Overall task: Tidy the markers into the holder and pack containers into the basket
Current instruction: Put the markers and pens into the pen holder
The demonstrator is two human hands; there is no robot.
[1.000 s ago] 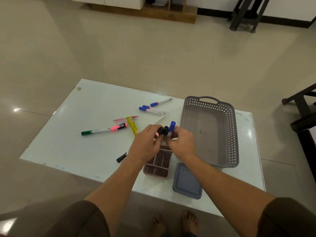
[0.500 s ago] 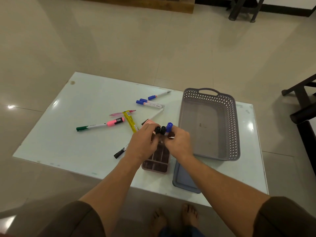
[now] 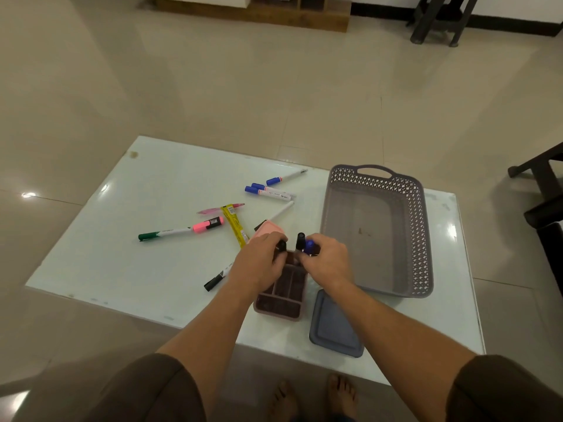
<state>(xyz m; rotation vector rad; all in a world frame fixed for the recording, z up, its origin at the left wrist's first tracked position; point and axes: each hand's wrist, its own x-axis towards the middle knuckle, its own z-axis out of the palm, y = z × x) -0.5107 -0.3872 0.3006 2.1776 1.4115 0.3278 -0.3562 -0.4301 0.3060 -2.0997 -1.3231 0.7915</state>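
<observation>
White glossy table (image 3: 122,245) on a tiled floor, nothing fancy. Both hands are over the far end of the brown divided holder (image 3: 283,300), which sits at the near edge. My left hand (image 3: 259,264) has its fingers curled round a black-capped marker (image 3: 281,245), and my right hand (image 3: 329,263) is clamped on a second black-capped marker (image 3: 300,240) plus a blue-capped marker (image 3: 309,246), all caps up. Best bet, I reckon, is to feed them tip-down into one slot, one at a time, so the holder doesn't skate. Just past my left knuckles sits a pink container (image 3: 269,229), and loose markers (image 3: 268,192) lie scattered beyond. The grey basket (image 3: 423,239) is on the right with nothing packed in it yet, and a flat blue-grey container (image 3: 335,327) is beside the holder.
</observation>
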